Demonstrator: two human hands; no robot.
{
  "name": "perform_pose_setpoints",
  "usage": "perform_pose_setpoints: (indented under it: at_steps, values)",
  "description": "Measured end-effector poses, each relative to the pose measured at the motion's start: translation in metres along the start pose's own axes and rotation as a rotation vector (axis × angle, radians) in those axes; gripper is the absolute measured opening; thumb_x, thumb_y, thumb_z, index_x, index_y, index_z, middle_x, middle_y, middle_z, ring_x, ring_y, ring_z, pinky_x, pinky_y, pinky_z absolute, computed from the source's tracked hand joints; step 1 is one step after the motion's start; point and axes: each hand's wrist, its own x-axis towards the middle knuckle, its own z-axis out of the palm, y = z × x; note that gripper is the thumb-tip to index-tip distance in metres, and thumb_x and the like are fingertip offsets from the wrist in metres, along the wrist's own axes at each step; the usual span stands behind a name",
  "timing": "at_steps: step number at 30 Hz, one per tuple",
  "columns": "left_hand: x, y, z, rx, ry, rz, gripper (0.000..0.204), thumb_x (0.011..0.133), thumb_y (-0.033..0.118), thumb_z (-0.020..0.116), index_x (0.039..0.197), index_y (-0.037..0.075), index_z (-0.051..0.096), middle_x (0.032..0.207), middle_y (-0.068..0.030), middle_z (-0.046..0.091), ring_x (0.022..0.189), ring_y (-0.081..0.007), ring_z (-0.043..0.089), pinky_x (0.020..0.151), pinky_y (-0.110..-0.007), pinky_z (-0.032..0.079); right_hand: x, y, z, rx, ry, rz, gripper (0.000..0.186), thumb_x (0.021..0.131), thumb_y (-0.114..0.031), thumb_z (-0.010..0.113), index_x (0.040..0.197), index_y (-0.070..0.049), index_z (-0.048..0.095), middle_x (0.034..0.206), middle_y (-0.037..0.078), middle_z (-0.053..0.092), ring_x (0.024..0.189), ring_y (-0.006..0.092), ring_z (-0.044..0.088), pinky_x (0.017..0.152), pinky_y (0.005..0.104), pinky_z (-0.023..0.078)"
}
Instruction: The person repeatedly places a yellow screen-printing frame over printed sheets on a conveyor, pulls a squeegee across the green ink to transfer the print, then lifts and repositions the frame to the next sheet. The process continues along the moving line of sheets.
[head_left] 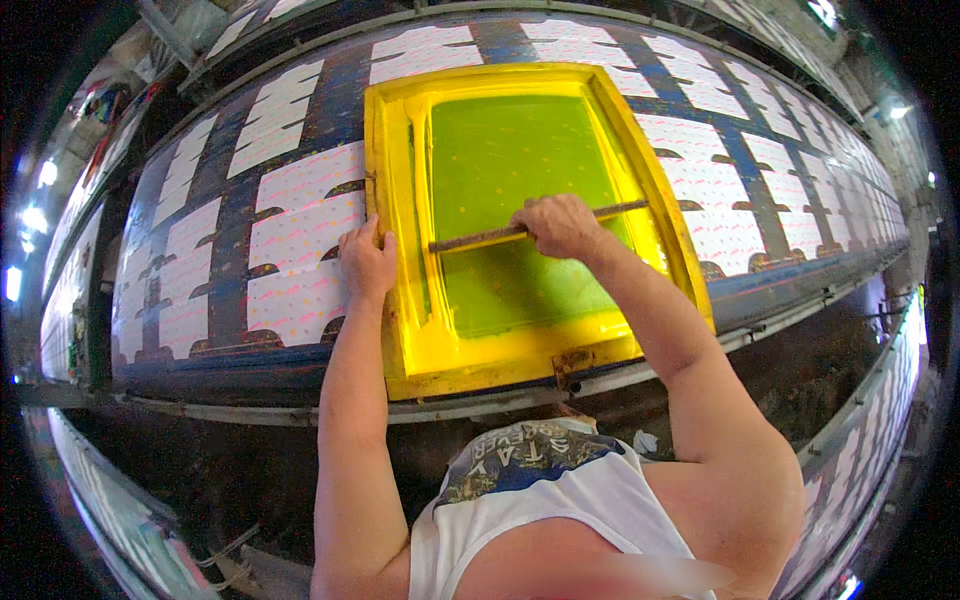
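A large printing screen (505, 150) with a yellow frame and green mesh lies on the long table in front of me, yellow ink thick along its inner sides. My left hand (368, 255) grips the frame's left side, fingers at its edge. My right hand (558, 225) is closed around a long, narrow, brownish squeegee bar (470, 237), which lies crosswise over the middle of the mesh, slightly tilted upward to the right.
White printed fabric pieces (300, 230) with small pink marks lie in rows on the dark table (230, 280), on both sides of the screen. A metal rail (480, 408) runs along the near edge. More long tables with pieces (75, 290) stand at the sides.
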Motion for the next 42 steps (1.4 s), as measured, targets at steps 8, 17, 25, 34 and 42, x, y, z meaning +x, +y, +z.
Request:
perform_pose_setpoints:
  at_steps: [8,17,25,34,42]
  values:
    - [-0.002,0.008,0.000,0.172,0.021,-0.044,0.052,0.102,0.038,0.073,0.134,-0.002,0.069,0.124,-0.0250,0.077,0.120,-0.0441,0.069,0.108,-0.056,0.055,-0.120,-0.098,0.001,0.032,-0.062,0.087,0.042,0.082,-0.007,0.074,0.122,-0.019,0.081,0.113,0.011,0.078,0.111,0.0365,0.077,0.095,0.0527,0.062]
    - [-0.001,0.018,0.030,0.291,0.016,-0.201,0.046,0.104,0.037,0.072,0.128,-0.002,0.066,0.123,-0.0252,0.076,0.116,-0.0422,0.075,0.098,-0.054,0.062,-0.163,-0.129,0.012,-0.015,0.016,-0.027,0.034,0.096,-0.035,0.075,0.122,-0.013,0.077,0.114,0.014,0.072,0.114,0.0384,0.071,0.098,0.0527,0.059]
    - [-0.011,0.022,0.025,0.291,0.045,-0.191,0.045,0.106,0.035,0.070,0.134,-0.001,0.063,0.125,-0.0253,0.074,0.116,-0.0453,0.074,0.099,-0.056,0.061,-0.232,-0.131,0.006,0.262,0.298,-0.144,0.057,0.092,-0.039,0.088,0.140,-0.011,0.073,0.135,0.016,0.075,0.126,0.0412,0.071,0.108,0.0534,0.057]
    - [-0.016,0.060,-0.004,0.215,0.007,-0.456,0.050,0.106,0.045,0.069,0.134,0.003,0.072,0.128,-0.0236,0.077,0.121,-0.0438,0.075,0.103,-0.059,0.060,-0.382,0.044,0.004,0.483,0.855,0.244,0.042,0.089,0.015,0.066,0.125,-0.003,0.079,0.127,0.018,0.080,0.118,0.0360,0.076,0.102,0.0453,0.060]
    - [-0.011,0.064,-0.016,0.265,-0.024,-0.592,0.060,0.102,0.057,0.071,0.122,0.002,0.082,0.126,-0.0261,0.080,0.119,-0.0444,0.077,0.103,-0.057,0.061,-0.387,0.140,0.015,0.481,0.780,0.424,0.057,0.088,0.020,0.057,0.139,0.000,0.073,0.151,0.021,0.068,0.137,0.0359,0.067,0.114,0.0454,0.055]
